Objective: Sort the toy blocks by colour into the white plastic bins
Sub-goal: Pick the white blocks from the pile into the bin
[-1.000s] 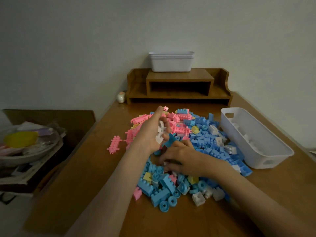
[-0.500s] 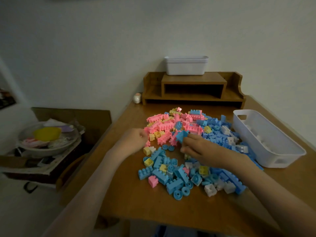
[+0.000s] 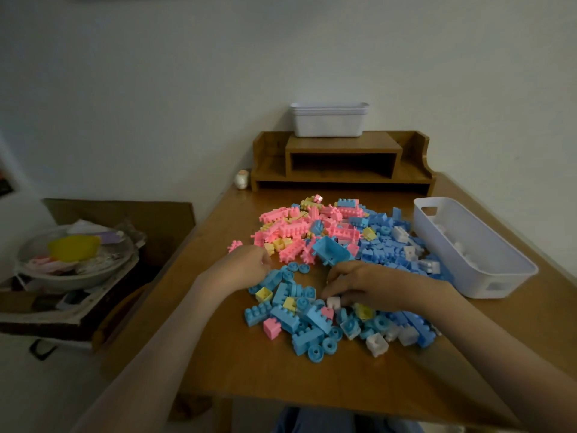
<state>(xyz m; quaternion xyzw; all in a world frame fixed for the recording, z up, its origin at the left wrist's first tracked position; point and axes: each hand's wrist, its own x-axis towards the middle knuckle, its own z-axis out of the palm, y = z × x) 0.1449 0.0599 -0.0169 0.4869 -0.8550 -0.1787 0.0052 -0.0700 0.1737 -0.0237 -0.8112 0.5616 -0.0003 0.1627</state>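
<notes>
Mostly pink and blue blocks (image 3: pixel 340 232)

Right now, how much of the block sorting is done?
Barely started. A few white blocks lie in the bin. The right hand touches a white block. Nearly the whole pink, blue and yellow pile is left on the table, and the spare bins sit stacked on the shelf.

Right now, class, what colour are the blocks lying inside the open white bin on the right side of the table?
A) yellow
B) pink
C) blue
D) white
D: the only pieces that show inside the white bin are white blocks.
</notes>
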